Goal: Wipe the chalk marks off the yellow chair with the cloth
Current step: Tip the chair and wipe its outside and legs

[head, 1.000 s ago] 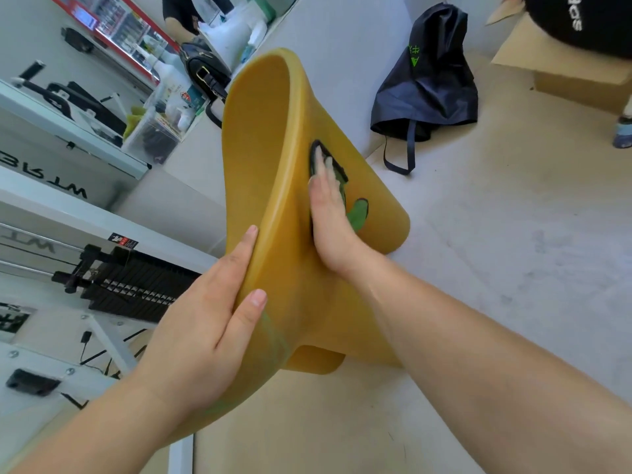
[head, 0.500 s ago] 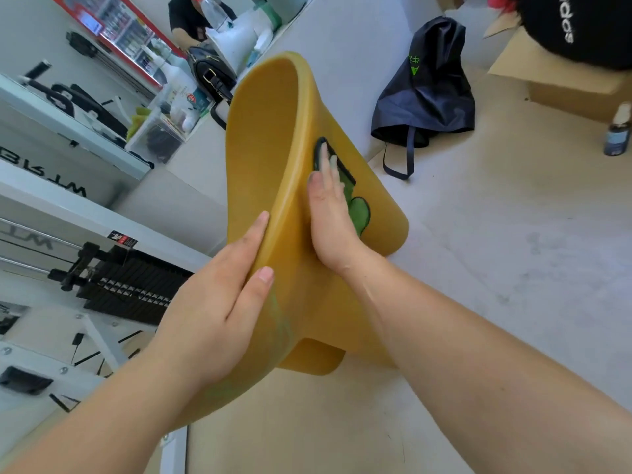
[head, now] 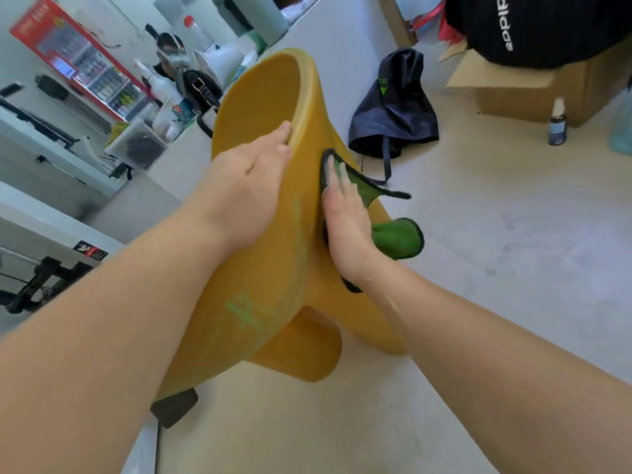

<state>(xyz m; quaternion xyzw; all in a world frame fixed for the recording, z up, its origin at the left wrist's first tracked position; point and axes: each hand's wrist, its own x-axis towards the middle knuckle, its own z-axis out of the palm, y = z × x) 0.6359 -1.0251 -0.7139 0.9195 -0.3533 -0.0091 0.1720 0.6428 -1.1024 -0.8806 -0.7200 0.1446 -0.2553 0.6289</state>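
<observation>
Upward slid my left hand (head: 251, 176), fingers grasping 1 yellow plastic chair (head: 273, 268); right hand (head: 345, 222), flat, presses 1 green cloth (head: 400, 237); 1 dark bag (head: 393, 107) behind.

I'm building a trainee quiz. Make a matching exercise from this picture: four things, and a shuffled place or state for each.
1 left hand
2 right hand
3 chalk mark
4 spray bottle

A stands by the cardboard box
B presses the green cloth flat on the yellow chair
C grips the chair's rim
D green, on the chair's side

Pairs: 1-C, 2-B, 3-D, 4-A
</observation>
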